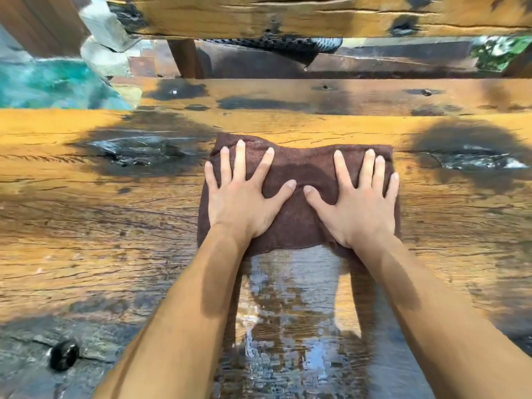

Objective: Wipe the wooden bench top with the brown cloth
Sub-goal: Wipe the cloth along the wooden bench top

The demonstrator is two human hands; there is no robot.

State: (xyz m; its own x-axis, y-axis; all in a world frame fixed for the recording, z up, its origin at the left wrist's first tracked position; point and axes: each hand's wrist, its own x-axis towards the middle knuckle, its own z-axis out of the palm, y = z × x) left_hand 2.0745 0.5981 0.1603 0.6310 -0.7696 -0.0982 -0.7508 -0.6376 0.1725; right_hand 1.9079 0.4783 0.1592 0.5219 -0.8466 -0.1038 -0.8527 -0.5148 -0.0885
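**Mia:** What is closest to us?

**Ben:** A wet, shiny strip (290,326) on the wooden bench top (86,226). It sits between the two arms, on the near side of the brown cloth (299,223). A small black knob (64,355) pokes up from the wood, nearer than the cloth and off to its left.

**Mia:** Where is the cloth?

**Ben:** Flat on the bench top, in the middle. The wet strip stops right at its near edge.

**Mia:** What are the hands doing?

**Ben:** The left hand (244,203) lies open on the left half of the cloth, fingers spread, palm down. The right hand (359,205) lies the same way on the right half. Neither hand grips anything. They just press.

**Mia:** How do you wipe well from here?

**Ben:** I think you keep both palms flat so the whole cloth touches the wood. Push with both hands the same, so the cloth goes straight. Its far left corner looks a bit bumpy, so smooth it down.

**Mia:** What is past the cloth?

**Ben:** Two dark knots, one (138,154) to the left of the cloth and one (478,161) to the right. Both look dry and rough. Go slow there, I guess, so the cloth does not catch.

**Mia:** And farther?

**Ben:** A gap, then another wooden plank (316,15), well beyond the cloth. It is blurry.
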